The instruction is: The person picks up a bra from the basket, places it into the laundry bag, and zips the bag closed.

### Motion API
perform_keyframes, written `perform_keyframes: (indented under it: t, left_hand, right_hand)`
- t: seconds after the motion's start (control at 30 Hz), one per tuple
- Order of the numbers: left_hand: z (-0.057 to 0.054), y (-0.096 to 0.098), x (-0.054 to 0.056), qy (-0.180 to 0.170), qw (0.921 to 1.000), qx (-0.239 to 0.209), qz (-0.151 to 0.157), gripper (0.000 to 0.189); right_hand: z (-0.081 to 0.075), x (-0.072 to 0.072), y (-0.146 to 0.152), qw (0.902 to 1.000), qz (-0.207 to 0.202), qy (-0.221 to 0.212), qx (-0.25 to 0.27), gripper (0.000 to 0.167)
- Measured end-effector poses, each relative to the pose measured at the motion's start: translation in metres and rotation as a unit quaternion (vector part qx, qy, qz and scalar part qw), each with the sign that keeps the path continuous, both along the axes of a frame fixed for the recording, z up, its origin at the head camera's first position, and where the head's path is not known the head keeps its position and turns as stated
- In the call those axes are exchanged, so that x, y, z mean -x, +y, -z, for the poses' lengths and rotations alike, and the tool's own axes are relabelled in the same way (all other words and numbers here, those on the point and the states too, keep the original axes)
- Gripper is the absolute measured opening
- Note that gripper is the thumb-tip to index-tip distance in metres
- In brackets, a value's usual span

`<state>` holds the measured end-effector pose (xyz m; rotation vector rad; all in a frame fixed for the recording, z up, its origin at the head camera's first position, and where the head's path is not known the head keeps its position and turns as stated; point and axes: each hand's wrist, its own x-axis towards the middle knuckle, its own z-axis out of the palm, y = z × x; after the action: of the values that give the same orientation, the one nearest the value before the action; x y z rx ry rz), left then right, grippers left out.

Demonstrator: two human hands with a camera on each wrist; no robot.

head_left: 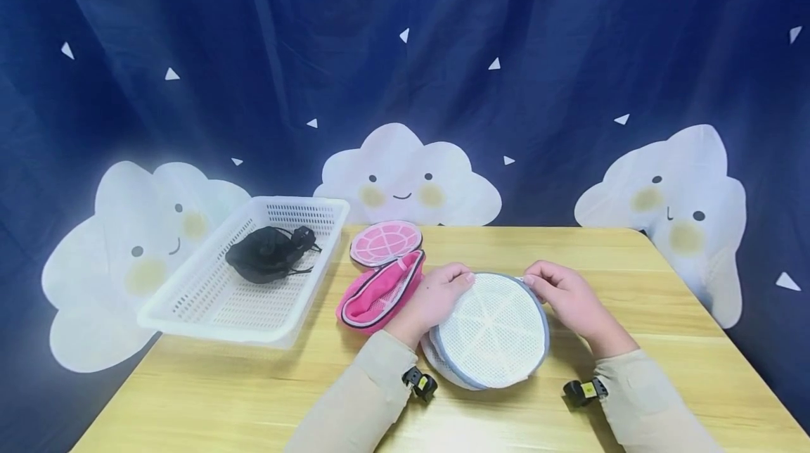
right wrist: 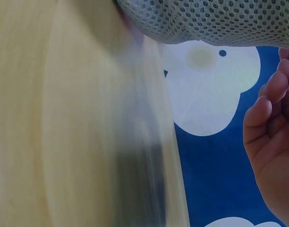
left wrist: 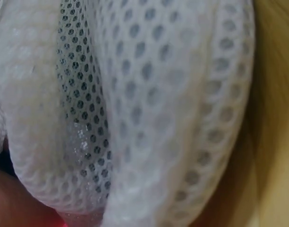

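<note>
Sleeves [head_left: 354,397] flank a mesh bag [head_left: 490,333] (right grip [head_left: 569,302] pinching its rim [head_left: 546,337]).

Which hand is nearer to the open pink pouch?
Left: the left hand is immediately beside the pink pouch; the right hand is farther away, across the round white mesh bag, at that bag's upper right edge.

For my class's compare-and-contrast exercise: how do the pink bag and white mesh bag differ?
The pink bag is edged in dark and white; the white mesh bag in blue-grey.
The pink bag gapes open, its lid laid back; the white mesh bag's round top lies over its body.
The left hand and right hand hold the white mesh bag; the pink bag rests on the table.
Both have round tops with spoke-like lines.
</note>
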<state>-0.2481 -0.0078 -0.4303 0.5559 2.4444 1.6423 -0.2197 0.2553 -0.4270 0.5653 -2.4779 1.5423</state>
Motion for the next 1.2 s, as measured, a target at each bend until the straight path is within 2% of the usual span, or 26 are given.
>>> perform_keyframes:
  t: [0.3, 0.5, 0.7, 0.83, 0.97, 1.2]
  left_hand:
    - [0.004, 0.000, 0.001, -0.021, 0.9988, -0.029, 0.033, 0.020]
    - [0.007, 0.002, 0.002, -0.019, 0.9988, -0.022, 0.039, 0.016]
    - [0.006, 0.004, 0.000, -0.010, 0.9965, -0.002, 0.083, 0.034]
    - [0.006, 0.005, -0.004, -0.001, 0.9942, 0.010, 0.107, 0.032]
    - [0.008, 0.007, -0.006, 0.003, 0.9955, 0.020, 0.093, 0.020]
    - [0.007, 0.007, -0.001, 0.023, 0.9996, 0.014, 0.006, 0.016]
  right_hand:
    - [0.003, -0.001, 0.000, 0.9997, -0.001, -0.020, 0.012, 0.019]
    - [0.004, -0.001, -0.001, 0.9996, 0.003, -0.023, 0.015, 0.019]
    - [0.010, 0.001, -0.003, 0.9985, -0.008, -0.047, 0.026, 0.021]
    - [0.012, 0.001, -0.006, 0.9986, -0.016, -0.046, 0.021, 0.020]
    - [0.011, 0.000, -0.008, 0.9987, -0.020, -0.045, 0.013, 0.019]
    - [0.007, -0.001, -0.010, 0.9997, -0.008, -0.013, -0.017, 0.016]
